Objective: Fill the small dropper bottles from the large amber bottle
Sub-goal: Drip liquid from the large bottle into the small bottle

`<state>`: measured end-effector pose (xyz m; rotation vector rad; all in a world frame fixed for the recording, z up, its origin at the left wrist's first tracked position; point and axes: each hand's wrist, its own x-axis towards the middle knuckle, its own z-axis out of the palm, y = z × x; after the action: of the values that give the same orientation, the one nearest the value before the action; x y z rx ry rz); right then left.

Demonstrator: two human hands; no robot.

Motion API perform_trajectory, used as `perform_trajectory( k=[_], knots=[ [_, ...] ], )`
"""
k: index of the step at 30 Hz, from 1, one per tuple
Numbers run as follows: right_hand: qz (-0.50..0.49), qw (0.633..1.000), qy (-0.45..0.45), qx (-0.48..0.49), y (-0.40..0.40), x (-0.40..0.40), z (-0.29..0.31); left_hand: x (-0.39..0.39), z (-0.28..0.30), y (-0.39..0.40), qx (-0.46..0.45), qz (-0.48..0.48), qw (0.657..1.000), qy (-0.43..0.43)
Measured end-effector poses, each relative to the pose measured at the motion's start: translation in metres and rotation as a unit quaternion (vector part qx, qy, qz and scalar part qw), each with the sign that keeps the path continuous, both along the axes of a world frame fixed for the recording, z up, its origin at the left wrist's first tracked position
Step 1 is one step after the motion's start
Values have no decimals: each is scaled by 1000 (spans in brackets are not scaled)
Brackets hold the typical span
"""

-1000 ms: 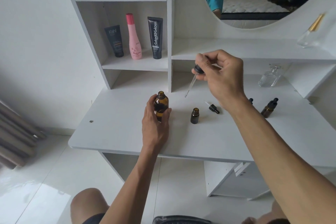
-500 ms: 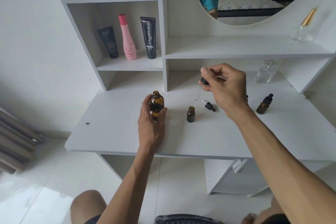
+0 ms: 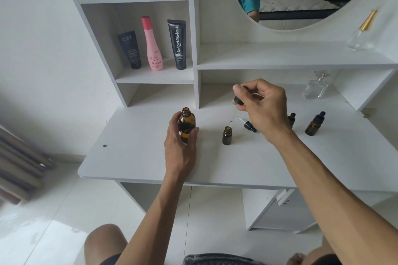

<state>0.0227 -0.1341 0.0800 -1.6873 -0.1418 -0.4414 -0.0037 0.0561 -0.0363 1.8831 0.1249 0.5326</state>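
The large amber bottle (image 3: 187, 122) stands uncapped on the white desk (image 3: 137, 157), and my left hand (image 3: 181, 148) grips its lower body. My right hand (image 3: 261, 107) pinches the black bulb of a glass dropper (image 3: 235, 107). The pipette tip hangs just above the mouth of an open small amber bottle (image 3: 227, 135). A second small dropper cap (image 3: 249, 126) lies on the desk beside that bottle. Two capped small dropper bottles stand to the right, one (image 3: 291, 119) partly behind my wrist and one (image 3: 314, 123) in full view.
A clear glass perfume bottle (image 3: 315, 88) sits at the back right under the shelf. Two tubes and a pink bottle (image 3: 153, 46) stand in the left shelf niche. A gold-capped clear bottle (image 3: 363, 32) rests on the upper right shelf below the round mirror.
My right hand has carried the dropper down and right, from near the large bottle to just above the open small bottle. My left hand has stayed on the large bottle.
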Motion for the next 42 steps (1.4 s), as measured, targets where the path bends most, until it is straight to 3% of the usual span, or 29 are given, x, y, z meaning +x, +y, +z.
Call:
perform_trajectory(
  k=[42],
  knots=[
    [-5,996,-36,-80,6,3,7,-1,0,0,3,1,1000,10]
  ],
)
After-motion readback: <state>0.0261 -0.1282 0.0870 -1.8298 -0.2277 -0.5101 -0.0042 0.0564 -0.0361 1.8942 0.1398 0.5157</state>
